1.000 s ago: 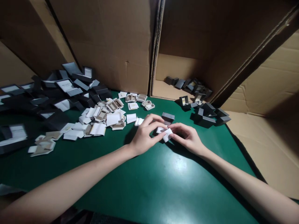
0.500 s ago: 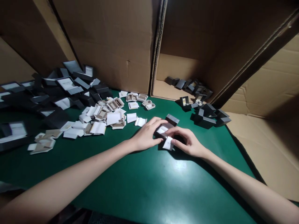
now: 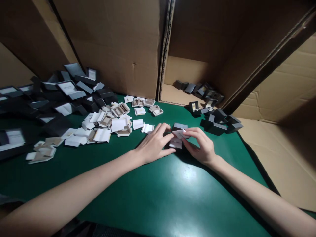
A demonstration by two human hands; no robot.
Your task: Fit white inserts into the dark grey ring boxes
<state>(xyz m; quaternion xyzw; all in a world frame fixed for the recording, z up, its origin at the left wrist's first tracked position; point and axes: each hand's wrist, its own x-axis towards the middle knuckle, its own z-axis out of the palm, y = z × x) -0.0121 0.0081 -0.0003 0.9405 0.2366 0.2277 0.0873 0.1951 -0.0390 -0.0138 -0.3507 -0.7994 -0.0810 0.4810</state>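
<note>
A small dark box (image 3: 179, 126) with white lining (image 3: 175, 143) stands on the green table between my two hands, partly hidden by fingers. My left hand (image 3: 155, 144) steadies it from the left, fingers bent along its side and thumb at the near edge. Between thumb and fingers of my right hand (image 3: 201, 145) is a small white card insert (image 3: 180, 133) with faint print, held tilted over the box. Left of my left hand lie loose white card inserts (image 3: 103, 135), some turned to their grey-brown side.
Many black boxes with white linings (image 3: 49, 102) are heaped at the far left. More small dark boxes (image 3: 217, 125) stand at the right, some inside an open cardboard carton (image 3: 184, 70). Cardboard walls (image 3: 111, 49) rise behind the green table (image 3: 138, 197).
My right hand has lifted the white insert up and away from me, from the box's near edge to above it. My left fingers have shifted slightly at the box's side.
</note>
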